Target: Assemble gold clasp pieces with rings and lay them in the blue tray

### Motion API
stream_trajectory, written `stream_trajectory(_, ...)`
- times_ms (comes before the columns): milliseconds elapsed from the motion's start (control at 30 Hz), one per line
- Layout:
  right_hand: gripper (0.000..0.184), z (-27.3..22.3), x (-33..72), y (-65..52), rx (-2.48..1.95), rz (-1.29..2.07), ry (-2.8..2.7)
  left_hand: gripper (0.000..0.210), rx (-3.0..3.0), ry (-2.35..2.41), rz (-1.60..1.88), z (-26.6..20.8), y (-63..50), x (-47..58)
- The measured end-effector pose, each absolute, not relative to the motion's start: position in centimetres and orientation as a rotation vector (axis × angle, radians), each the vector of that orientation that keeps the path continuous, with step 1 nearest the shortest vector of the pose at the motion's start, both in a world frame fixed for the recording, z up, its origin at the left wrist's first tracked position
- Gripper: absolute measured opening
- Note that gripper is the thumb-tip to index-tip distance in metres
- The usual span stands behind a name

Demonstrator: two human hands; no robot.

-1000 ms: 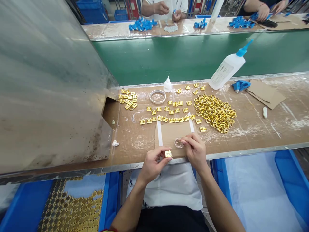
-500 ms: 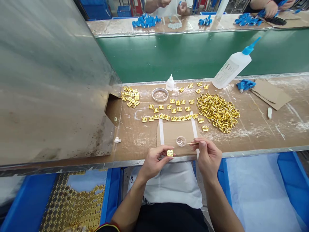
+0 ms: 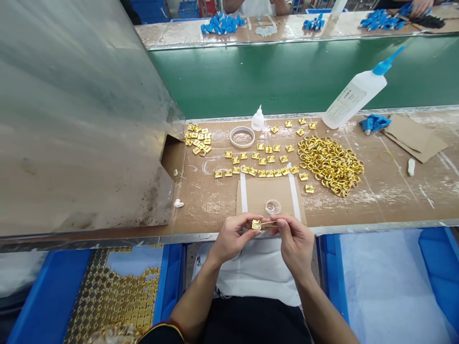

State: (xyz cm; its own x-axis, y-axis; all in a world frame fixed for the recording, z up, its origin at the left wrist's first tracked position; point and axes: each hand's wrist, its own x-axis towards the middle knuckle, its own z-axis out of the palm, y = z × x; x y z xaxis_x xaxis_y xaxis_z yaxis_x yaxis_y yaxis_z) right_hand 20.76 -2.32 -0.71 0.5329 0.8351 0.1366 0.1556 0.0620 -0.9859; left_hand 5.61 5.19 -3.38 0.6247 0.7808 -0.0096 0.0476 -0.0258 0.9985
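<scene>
My left hand (image 3: 232, 240) pinches a small square gold piece (image 3: 256, 224) between thumb and fingertips above the table's front edge. In my right hand (image 3: 297, 242) is a thin wooden stick (image 3: 268, 222), its tip at the face of the gold piece. Just behind my hands a small clear cup (image 3: 273, 207) stands on a cardboard sheet (image 3: 256, 193). Beyond the sheet lie rows of similar gold pieces (image 3: 266, 173), set apart from one another. To their right is a heap of gold rings (image 3: 330, 165).
A metal housing (image 3: 82, 124) blocks the left side. At the back stand a tape roll (image 3: 242, 137), a small white bottle (image 3: 257, 119) and a large tilted bottle (image 3: 353, 100). Blue bins (image 3: 170, 272) sit below the edge. Across the green barrier (image 3: 268, 71), co-workers' hands are at another bench.
My right hand has moved left, bringing the stick from the clear cup to the gold piece. My left hand still holds that piece. The whole view has shifted slightly.
</scene>
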Motion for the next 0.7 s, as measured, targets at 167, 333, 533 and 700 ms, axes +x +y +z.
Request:
stream_trajectory(167, 0.030, -0.85, 20.67, -2.44, -1.454, 0.664, -0.898, 0.031, 1.516, 0.740, 0.673, -3.79, 5.10, 5.44)
stream_trajectory(333, 0.026, -0.87, 20.50, -2.35, -1.448, 0.673, -0.896, 0.034, 1.516, 0.733, 0.680, -4.09, 5.06, 5.34)
stream_trajectory(533, 0.023, -0.89, 20.40, -2.35, -1.437, 0.638, -0.952, 0.032, 1.555, 0.733, 0.698, -3.85, 5.10, 5.45)
stream_trajectory(700, 0.021, -1.00, 20.46, -2.32, -1.430, 0.606, -1.005, 0.030, 1.574, 0.728, 0.722, -3.67, 5.09, 5.55)
